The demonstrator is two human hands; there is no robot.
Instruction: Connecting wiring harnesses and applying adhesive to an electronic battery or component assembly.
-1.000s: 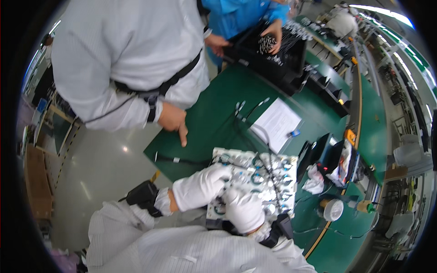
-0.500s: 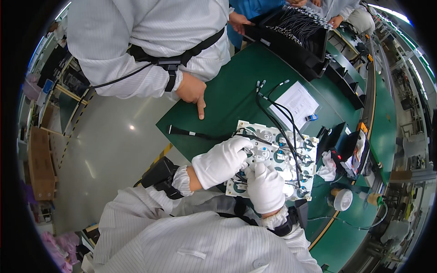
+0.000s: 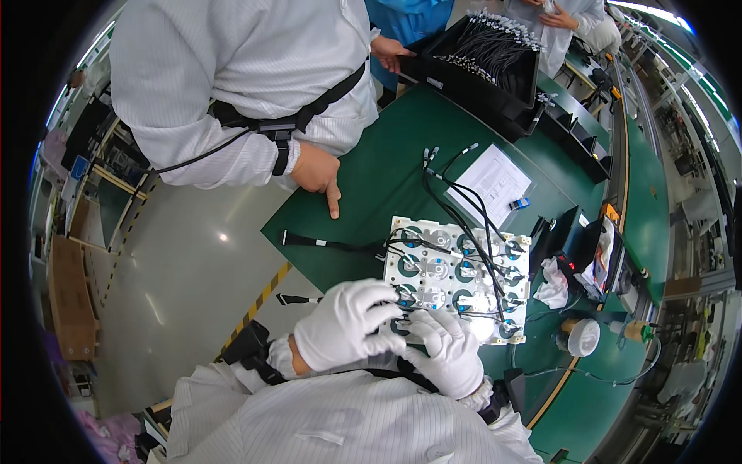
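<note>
A white plate (image 3: 456,278) lies on the green table, carrying rows of round green-rimmed fittings and small metal parts. Black cables (image 3: 479,232) run across it and past its far edge. My left hand (image 3: 348,325), in a white glove, is at the plate's near-left corner, its fingers apart and slightly bent. Close beside it, my right hand (image 3: 446,352), gloved too, hovers over the near edge with thumb and fingers apart. A second black cable end (image 3: 297,299) sticks out left of my left hand; its other part is hidden under that hand.
Another person's hand (image 3: 318,178) points down at the table's left corner, near a black cable connector (image 3: 297,239). A black bin (image 3: 487,69) full of cables stands at the back. Right of the plate are a paper sheet (image 3: 491,185), a black box (image 3: 583,240) and a white-topped cup (image 3: 581,338).
Both my hands have come back toward me from the plate's middle to its near-left edge, their fingers loosening. The cable end left of my left hand now shows.
</note>
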